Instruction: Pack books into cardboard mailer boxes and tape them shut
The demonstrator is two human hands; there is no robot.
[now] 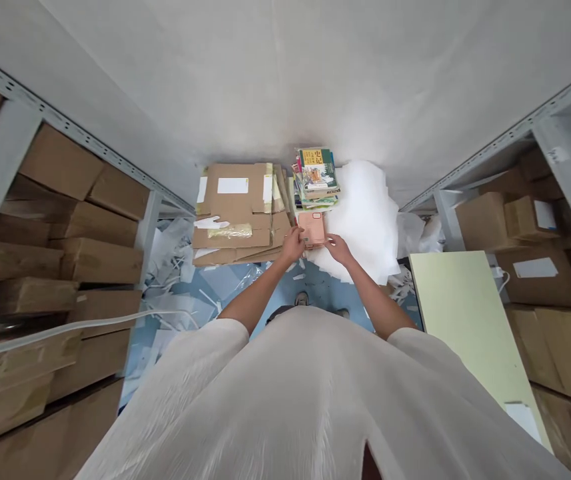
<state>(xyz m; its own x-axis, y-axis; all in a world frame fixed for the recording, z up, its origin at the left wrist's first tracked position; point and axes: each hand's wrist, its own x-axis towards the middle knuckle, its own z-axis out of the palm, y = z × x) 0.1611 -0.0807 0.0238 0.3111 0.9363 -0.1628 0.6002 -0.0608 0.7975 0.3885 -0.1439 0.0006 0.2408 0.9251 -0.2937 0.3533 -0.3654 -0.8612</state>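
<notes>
A flat pink phone case (311, 228), with a small dark-outlined rectangle near its upper right corner, lies just in front of the stack of books. At its left edge, my left hand (293, 244) has its fingers closed on the side. My right hand (338, 249) pinches the lower right corner. Both sets of fingertips are small in the picture. Behind the case rises an uneven stack of books (317, 168), topped by a green and yellow cover.
Flattened cardboard (240, 230) with white labels lies to the left, and white foam sheets (365, 213) to the right. Shelves of cardboard boxes (105, 227) line both sides. A pale yellow board (460, 313) stands right. Scraps litter the blue floor (235, 277).
</notes>
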